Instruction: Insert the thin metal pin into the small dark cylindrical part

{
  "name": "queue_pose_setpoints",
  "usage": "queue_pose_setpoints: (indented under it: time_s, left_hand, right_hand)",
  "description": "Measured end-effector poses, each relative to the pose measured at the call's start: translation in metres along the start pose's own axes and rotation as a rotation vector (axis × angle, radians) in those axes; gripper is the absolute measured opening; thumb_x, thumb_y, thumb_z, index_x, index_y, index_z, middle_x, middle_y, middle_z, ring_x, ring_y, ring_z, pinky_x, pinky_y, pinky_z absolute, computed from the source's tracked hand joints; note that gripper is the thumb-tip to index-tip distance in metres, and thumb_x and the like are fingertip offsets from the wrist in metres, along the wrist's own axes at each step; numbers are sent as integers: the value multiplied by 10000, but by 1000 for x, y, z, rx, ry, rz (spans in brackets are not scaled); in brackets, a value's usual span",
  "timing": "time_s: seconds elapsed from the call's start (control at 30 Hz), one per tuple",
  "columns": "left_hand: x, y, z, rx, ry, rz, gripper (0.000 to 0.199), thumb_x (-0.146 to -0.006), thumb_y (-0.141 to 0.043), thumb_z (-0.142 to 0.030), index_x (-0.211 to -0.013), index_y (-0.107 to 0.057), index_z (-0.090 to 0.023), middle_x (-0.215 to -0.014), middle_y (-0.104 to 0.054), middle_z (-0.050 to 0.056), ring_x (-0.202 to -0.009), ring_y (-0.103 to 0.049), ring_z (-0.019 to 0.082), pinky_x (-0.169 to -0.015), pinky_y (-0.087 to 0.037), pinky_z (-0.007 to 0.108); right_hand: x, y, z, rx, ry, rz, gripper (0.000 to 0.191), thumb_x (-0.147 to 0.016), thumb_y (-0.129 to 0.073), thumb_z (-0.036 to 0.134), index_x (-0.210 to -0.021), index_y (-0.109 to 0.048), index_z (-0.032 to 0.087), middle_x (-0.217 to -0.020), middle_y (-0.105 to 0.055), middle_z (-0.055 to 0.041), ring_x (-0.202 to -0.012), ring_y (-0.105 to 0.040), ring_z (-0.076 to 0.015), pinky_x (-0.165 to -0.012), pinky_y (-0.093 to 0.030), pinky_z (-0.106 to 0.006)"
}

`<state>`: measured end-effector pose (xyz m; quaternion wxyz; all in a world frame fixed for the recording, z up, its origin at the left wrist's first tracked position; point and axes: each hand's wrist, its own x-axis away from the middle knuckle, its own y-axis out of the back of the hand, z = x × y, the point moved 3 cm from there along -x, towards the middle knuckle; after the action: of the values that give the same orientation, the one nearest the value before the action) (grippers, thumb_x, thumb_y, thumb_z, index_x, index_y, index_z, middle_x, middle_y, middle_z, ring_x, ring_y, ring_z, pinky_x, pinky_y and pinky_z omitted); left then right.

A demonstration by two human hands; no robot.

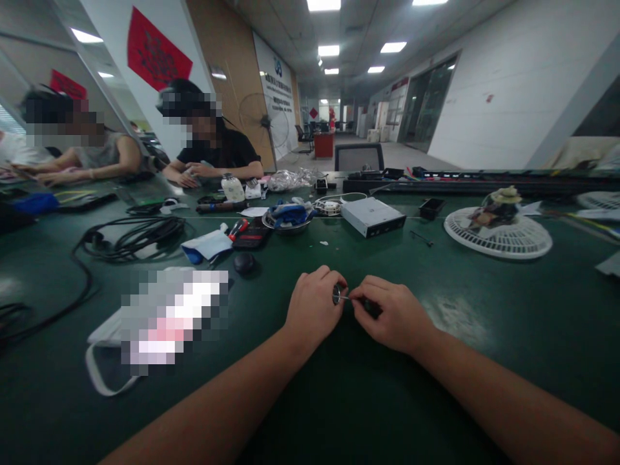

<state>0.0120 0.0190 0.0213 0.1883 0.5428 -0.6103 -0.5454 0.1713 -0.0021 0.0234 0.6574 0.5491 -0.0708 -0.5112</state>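
Note:
Near the middle of the green table (pixel 310 381), my left hand (pixel 317 302) is closed around a small round metallic piece (pixel 336 295). Just to its right, my right hand (pixel 390 311) pinches a thin, light-coloured rod (pixel 345 298) that reaches to the round piece. The fingertips of both hands are close together, slightly above the tabletop. Most of the round piece is hidden by my left fingers, so its exact kind cannot be made out.
A grey drive box (pixel 372 216), a bowl with blue cloth (pixel 289 214) and a white fan grille (pixel 523 240) stand beyond my hands. Left are a black mouse (pixel 244 262), coiled cables (pixel 130 236) and a blurred device (pixel 174 316). Two people sit at the far left.

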Motion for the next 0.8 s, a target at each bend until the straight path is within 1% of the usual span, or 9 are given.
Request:
queue_pose_setpoints:
  time_s: [0.07,0.17,0.3,0.43,0.53,0.7,0.8]
  left_hand:
    - [0,0,0,-2,-8,1,97,-875,-602,-171,-923,-671,-219,-982,-660,18,-928,-612,206,-831,-431,385]
    - [0,0,2,-11,24,-15,143,-845,-612,-131,-935,-674,-224,-983,-661,15,-926,-611,206,-829,-429,382]
    - [1,0,3,-15,29,-16,210,-806,-612,-81,-944,-677,-226,-981,-662,16,-928,-612,206,-827,-428,375]
    - [1,-1,3,-6,7,-8,213,-802,-602,-83,-940,-676,-228,-976,-660,15,-920,-612,205,-817,-427,374]
    - [1,-3,3,-19,-4,21,174,-812,-613,-115,-932,-677,-224,-976,-661,20,-919,-616,209,-809,-432,375]
    - [0,-5,3,-21,-18,44,144,-842,-597,-151,-934,-680,-225,-986,-663,25,-916,-619,207,-816,-440,379]
    - [0,-5,3,-11,-21,31,156,-831,-591,-131,-921,-677,-226,-982,-662,18,-918,-617,205,-819,-442,379]
  right_hand:
    - [0,-1,-1,30,-38,-37,176,-909,-560,213,-1010,-704,206,-950,-675,-30,-750,-612,-141,-674,-480,-284]
    - [0,-2,-3,75,-88,-47,158,-905,-574,239,-960,-719,210,-946,-683,-36,-758,-626,-152,-687,-489,-300]
    - [-1,-2,-1,58,-54,24,132,-882,-586,221,-895,-717,208,-885,-679,-22,-737,-621,-146,-660,-475,-287]
    - [-1,-1,2,48,-21,55,154,-886,-576,222,-931,-722,206,-896,-682,-16,-724,-613,-137,-641,-464,-278]
    - [-1,-1,3,53,-9,33,170,-893,-572,226,-969,-723,208,-920,-691,-19,-742,-623,-142,-662,-474,-282]
    - [0,-2,-2,91,-66,-58,167,-898,-578,231,-980,-723,216,-922,-707,-34,-783,-651,-163,-721,-497,-299]
    - [0,-3,-4,122,-100,-32,142,-881,-597,239,-935,-727,221,-875,-702,-30,-749,-647,-165,-697,-489,-304]
